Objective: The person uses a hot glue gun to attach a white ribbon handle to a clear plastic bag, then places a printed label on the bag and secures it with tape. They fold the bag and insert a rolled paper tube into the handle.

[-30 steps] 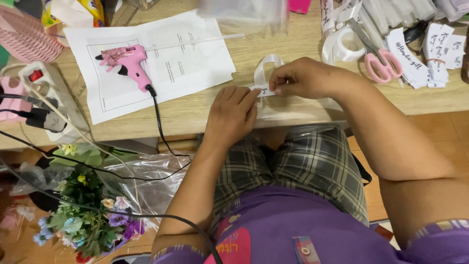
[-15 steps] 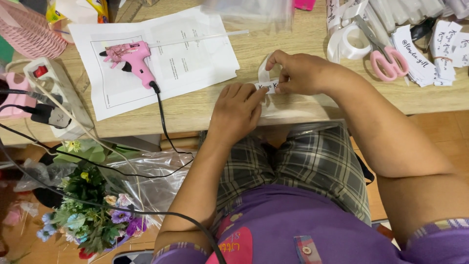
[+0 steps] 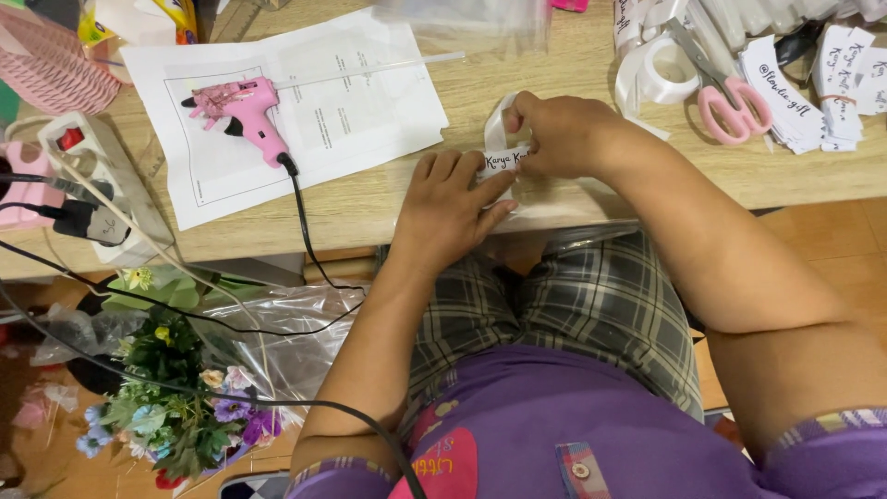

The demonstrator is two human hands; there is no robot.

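Observation:
My left hand (image 3: pixel 451 205) and my right hand (image 3: pixel 559 134) meet at the near edge of a wooden table (image 3: pixel 388 199). Together they pinch a strip of white ribbon (image 3: pixel 499 152) with a small printed paper label on it. The ribbon loops up between my right fingers, and my left fingertips press its lower end. A pink glue gun (image 3: pixel 242 113) lies to the left on a white printed sheet (image 3: pixel 360 102), with a clear glue stick (image 3: pixel 388 66) beside it.
Pink-handled scissors (image 3: pixel 730 92), a roll of white ribbon (image 3: pixel 661 74) and a pile of printed labels (image 3: pixel 832 74) lie at the right. A white power strip (image 3: pixel 102 185) and a pink basket (image 3: pixel 51 65) sit at the left. Artificial flowers (image 3: pixel 176 407) in plastic wrap lie on the floor.
Both hands stayed on the ribbon. My right fingers have shifted a little and raised the ribbon loop, and the view has drifted slightly.

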